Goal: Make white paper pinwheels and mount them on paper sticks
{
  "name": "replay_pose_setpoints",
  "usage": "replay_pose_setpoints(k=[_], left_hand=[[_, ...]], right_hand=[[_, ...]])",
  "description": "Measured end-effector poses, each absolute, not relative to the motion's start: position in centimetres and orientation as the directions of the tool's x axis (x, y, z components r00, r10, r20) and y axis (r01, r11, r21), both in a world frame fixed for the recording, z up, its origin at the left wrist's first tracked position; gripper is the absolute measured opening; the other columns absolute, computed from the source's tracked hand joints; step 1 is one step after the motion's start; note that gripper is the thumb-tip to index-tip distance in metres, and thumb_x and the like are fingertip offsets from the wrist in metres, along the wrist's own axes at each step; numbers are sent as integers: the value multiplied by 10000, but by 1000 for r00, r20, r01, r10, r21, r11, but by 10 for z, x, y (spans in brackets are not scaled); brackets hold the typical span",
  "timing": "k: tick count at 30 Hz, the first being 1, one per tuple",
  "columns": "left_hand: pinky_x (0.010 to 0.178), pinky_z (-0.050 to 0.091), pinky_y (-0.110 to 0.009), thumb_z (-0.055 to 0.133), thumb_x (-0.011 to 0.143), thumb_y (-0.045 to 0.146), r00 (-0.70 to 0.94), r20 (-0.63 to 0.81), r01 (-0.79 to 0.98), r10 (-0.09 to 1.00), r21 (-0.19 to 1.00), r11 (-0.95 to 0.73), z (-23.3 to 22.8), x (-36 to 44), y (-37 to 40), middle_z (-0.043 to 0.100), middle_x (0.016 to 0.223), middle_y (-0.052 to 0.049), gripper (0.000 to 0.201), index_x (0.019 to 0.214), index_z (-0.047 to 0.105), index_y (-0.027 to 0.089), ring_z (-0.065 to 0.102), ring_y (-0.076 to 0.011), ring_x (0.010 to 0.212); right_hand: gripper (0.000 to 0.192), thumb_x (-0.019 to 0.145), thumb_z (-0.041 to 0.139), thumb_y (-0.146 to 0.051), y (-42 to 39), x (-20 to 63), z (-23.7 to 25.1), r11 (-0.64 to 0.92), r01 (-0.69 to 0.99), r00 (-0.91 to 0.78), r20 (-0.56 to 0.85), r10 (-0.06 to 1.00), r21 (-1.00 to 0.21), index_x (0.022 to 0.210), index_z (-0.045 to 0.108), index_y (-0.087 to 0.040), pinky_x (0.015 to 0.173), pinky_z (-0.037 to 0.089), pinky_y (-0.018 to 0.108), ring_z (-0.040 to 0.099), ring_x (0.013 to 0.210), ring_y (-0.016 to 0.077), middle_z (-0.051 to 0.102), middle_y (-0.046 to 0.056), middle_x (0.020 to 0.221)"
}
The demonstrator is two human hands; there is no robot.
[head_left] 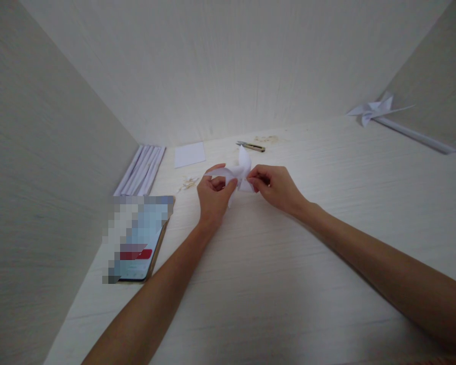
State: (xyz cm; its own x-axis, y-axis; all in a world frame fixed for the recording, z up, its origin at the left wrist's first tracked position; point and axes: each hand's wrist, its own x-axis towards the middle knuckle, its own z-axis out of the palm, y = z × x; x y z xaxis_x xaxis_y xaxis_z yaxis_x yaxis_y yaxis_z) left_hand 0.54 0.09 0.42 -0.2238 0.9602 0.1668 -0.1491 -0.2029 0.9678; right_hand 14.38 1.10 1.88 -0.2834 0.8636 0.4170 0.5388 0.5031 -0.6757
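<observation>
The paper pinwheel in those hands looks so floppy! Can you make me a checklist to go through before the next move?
1. Left hand has hold of the paper pinwheel: ok, thumb and fingers grip its left side.
2. Right hand has hold too: ok, fingertips pinch its right side.
3. A hand is free to pick something up: not ok, both are busy with the pinwheel.
4. Thread snips are out of the fingers: ok, they lie on the table beyond the hands.
5. Pinwheel's middle is fastened: cannot tell, too small and partly hidden.
6. Paper rolls are clear of the hands: ok, they lie off to the left.
</observation>
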Motion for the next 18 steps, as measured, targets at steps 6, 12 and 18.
replay_pose_setpoints(k=[6, 12, 18], left_hand=[[454, 381, -172, 610, 534, 135, -207, 161, -137, 965, 972, -192, 4, 4, 3, 594, 520, 58, 456, 981, 520, 138, 508, -59, 429], [506, 420, -200, 626, 520, 144, -197, 163, -109, 967, 976, -186, 3, 4, 3, 617, 565, 39, 486, 993, 514, 149, 550, -82, 483], [539, 443, -212, 656, 510, 139, -184, 176, -122, 967, 972, -200, 5, 4, 2, 632, 581, 30, 493, 977, 500, 143, 560, -83, 497]], right_hand=[[153, 721, 454, -136, 10, 146, 22, 568, 635, -330, 481, 812, -523, 659, 594, -133, 497, 288, 208, 417, 470, 80, 535, -5, 525], [159, 728, 452, -134, 12, 148, 21, 583, 614, -345, 483, 805, -533, 655, 592, -132, 492, 289, 202, 416, 467, 79, 531, -7, 520], [157, 727, 455, -126, 12, 147, 22, 577, 614, -349, 471, 810, -538, 651, 593, -126, 495, 289, 204, 421, 467, 80, 534, -3, 523]])
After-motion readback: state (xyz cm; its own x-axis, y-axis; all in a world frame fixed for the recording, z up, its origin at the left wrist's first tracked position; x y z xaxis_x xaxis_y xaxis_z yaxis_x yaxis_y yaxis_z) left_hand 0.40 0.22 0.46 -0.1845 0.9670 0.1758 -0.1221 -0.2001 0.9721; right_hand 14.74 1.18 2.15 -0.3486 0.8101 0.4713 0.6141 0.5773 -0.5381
